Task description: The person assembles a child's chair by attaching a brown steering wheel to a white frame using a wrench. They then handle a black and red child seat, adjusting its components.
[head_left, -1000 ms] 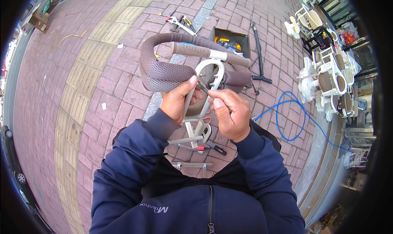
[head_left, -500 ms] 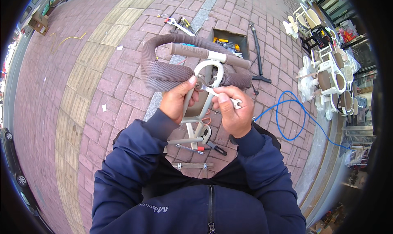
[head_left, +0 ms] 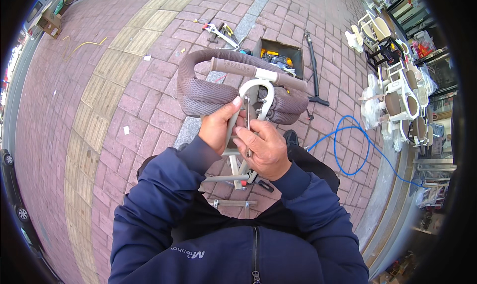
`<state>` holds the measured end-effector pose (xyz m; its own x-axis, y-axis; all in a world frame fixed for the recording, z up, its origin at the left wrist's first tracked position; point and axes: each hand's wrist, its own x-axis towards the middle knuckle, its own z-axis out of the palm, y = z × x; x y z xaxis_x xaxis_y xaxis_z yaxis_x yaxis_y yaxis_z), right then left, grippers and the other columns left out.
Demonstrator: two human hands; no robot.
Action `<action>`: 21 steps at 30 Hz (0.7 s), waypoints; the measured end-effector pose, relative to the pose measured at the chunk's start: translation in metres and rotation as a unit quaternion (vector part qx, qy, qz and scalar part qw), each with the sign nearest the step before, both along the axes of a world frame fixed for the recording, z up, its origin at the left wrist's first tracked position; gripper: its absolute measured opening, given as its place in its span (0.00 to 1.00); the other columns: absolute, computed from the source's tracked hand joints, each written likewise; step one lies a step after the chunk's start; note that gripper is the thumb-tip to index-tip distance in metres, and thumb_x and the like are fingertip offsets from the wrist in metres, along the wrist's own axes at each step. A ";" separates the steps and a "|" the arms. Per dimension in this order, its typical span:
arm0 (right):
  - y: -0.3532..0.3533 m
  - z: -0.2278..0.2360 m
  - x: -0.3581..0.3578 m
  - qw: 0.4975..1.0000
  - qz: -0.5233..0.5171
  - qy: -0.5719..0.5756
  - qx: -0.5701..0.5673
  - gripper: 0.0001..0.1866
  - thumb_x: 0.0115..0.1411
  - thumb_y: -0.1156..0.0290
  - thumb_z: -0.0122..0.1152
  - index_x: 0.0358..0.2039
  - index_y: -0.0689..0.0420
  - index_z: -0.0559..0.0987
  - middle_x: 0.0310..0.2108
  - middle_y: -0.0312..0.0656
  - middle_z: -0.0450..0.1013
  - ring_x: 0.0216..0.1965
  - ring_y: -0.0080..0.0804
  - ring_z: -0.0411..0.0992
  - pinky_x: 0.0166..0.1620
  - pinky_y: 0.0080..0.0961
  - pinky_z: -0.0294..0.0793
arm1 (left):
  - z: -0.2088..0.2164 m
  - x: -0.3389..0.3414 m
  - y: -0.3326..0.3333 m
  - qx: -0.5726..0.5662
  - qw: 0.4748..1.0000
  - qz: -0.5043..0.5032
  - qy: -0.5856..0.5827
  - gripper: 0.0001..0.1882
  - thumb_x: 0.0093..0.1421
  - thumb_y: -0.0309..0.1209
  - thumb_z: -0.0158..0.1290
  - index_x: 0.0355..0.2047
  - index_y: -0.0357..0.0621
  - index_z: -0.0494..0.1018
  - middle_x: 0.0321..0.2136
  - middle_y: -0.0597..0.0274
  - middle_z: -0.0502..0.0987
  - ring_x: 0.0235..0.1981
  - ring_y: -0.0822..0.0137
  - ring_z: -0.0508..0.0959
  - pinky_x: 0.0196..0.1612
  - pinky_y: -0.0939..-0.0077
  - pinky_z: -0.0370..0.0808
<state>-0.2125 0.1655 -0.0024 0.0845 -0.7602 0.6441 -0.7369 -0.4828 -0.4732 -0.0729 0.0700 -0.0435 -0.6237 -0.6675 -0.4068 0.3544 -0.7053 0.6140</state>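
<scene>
Before me stands a cream metal frame [head_left: 269,91] with a rounded top loop, part of what looks like a child's ride-on. A brown grip bar [head_left: 236,67] crosses its top, and a brown mesh padded ring [head_left: 198,92] curves around it. My left hand [head_left: 214,130] grips the left side of the loop, thumb up along the tube. In my right hand [head_left: 266,147] is a spanner [head_left: 248,112], seen nearly edge-on, its upper end inside the loop. Whether that end sits on a nut I cannot tell. Fingers hide the spanner's lower part.
Beyond the frame are an open toolbox [head_left: 297,53], loose pliers [head_left: 228,30] and a black T-handled rod [head_left: 313,68]. A blue hose [head_left: 343,170] loops on the paving at right. Cream seat parts [head_left: 397,102] pile along the shopfront. A cardboard box [head_left: 49,23] stands far left.
The spanner has swung from slanting across the loop to nearly upright. My right hand has moved left and down, closer to my left hand. The frame has shifted slightly right and nearer.
</scene>
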 end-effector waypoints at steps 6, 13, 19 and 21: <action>-0.005 -0.013 0.004 0.998 0.000 0.068 0.001 0.19 0.46 0.80 0.74 0.42 0.55 0.84 0.42 0.43 0.72 0.36 0.41 0.74 0.37 0.33 0.76 | -0.001 0.001 0.001 -0.020 1.000 0.004 0.018 0.23 0.72 0.47 0.51 0.40 0.36 0.77 0.33 0.57 0.80 0.34 0.66 0.80 0.45 0.69 0.77; -0.009 -0.011 0.002 0.994 0.014 0.110 0.016 0.18 0.47 0.80 0.73 0.41 0.56 0.83 0.43 0.45 0.73 0.40 0.43 0.76 0.41 0.34 0.78 | -0.004 0.005 -0.001 -0.039 0.999 -0.001 -0.012 0.24 0.73 0.49 0.50 0.40 0.36 0.78 0.33 0.58 0.80 0.33 0.67 0.79 0.43 0.71 0.77; -0.011 -0.011 -0.003 0.999 0.033 0.032 -0.012 0.19 0.46 0.71 0.79 0.39 0.56 0.82 0.44 0.47 0.73 0.38 0.43 0.77 0.39 0.34 0.78 | -0.004 0.004 -0.002 -0.067 0.997 -0.018 -0.020 0.22 0.73 0.47 0.50 0.36 0.40 0.77 0.26 0.63 0.76 0.27 0.71 0.74 0.33 0.76 0.73; -0.011 -0.011 -0.004 0.999 0.039 0.022 -0.004 0.19 0.46 0.70 0.79 0.39 0.55 0.82 0.44 0.47 0.73 0.37 0.42 0.77 0.38 0.34 0.78 | -0.003 0.003 -0.002 -0.100 0.994 -0.012 -0.048 0.21 0.73 0.47 0.50 0.34 0.41 0.76 0.23 0.66 0.73 0.24 0.73 0.70 0.29 0.78 0.69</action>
